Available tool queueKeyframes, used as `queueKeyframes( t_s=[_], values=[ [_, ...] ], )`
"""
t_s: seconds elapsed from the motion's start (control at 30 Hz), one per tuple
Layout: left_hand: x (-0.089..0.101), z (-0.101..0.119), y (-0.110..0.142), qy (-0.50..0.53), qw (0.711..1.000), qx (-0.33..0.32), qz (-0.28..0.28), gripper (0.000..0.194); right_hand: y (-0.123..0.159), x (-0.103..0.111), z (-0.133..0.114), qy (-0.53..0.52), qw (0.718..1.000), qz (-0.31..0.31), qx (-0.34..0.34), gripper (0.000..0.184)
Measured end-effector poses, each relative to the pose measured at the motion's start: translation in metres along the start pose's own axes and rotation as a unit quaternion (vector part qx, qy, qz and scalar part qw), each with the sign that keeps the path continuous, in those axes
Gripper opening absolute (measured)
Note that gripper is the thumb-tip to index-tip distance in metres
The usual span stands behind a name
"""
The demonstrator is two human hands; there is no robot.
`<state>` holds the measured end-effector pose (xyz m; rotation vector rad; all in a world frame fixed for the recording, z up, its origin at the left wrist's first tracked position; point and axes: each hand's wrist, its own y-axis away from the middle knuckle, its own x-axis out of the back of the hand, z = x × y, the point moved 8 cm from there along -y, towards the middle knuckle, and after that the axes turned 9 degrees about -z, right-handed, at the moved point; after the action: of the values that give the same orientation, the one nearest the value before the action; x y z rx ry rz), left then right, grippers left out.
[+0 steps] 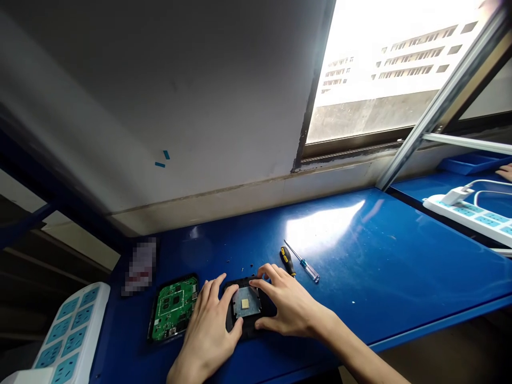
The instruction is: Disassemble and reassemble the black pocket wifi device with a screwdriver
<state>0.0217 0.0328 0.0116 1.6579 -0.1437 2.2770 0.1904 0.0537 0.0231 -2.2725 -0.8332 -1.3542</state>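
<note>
A grey metal plate (253, 300) with a small pale square pad (245, 304) lies in a black plastic shell (269, 309) near the table's front edge. My left hand (214, 320) has its index finger and thumb at the plate's left corners. On the opposite side, my right hand (290, 304) curls around, fingertips at the upper right corner and thumb by the lower right. The fingers partly cover the shell. Just left of my left hand rests a green circuit board (175, 303) in another dark shell, its right side partly hidden.
Beyond my right hand lie a black-and-yellow screwdriver (285, 257) and a clear blue-handled screwdriver (309, 271). Tiny screws (242, 269) dot the blue table (384, 277). Power strips stand left (74, 330) and right (476, 213). Another person's hand (506, 172) shows near a blue tray (472, 163).
</note>
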Motion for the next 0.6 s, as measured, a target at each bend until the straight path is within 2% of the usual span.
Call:
queueKeyframes(
  t_s=[0.1, 0.23, 0.4, 0.6],
  values=[
    [0.005, 0.003, -0.002, 0.003, 1.0, -0.001, 0.005, 0.049, -0.003, -0.001, 0.002, -0.016, 1.0, -0.022, -0.005, 0.077],
    [0.011, 0.008, -0.005, 0.025, 1.0, -0.013, 0.003, 0.044, -0.008, -0.002, 0.005, -0.042, 0.999, -0.024, -0.009, 0.061],
    [0.015, 0.012, -0.009, 0.078, 0.996, -0.031, 0.001, 0.04, -0.013, -0.002, 0.007, -0.072, 0.997, -0.006, 0.004, 0.056],
    [0.017, 0.012, -0.006, 0.106, 0.992, -0.067, 0.034, 0.044, -0.009, 0.003, 0.004, -0.088, 0.995, 0.041, 0.033, 0.055]
  ],
)
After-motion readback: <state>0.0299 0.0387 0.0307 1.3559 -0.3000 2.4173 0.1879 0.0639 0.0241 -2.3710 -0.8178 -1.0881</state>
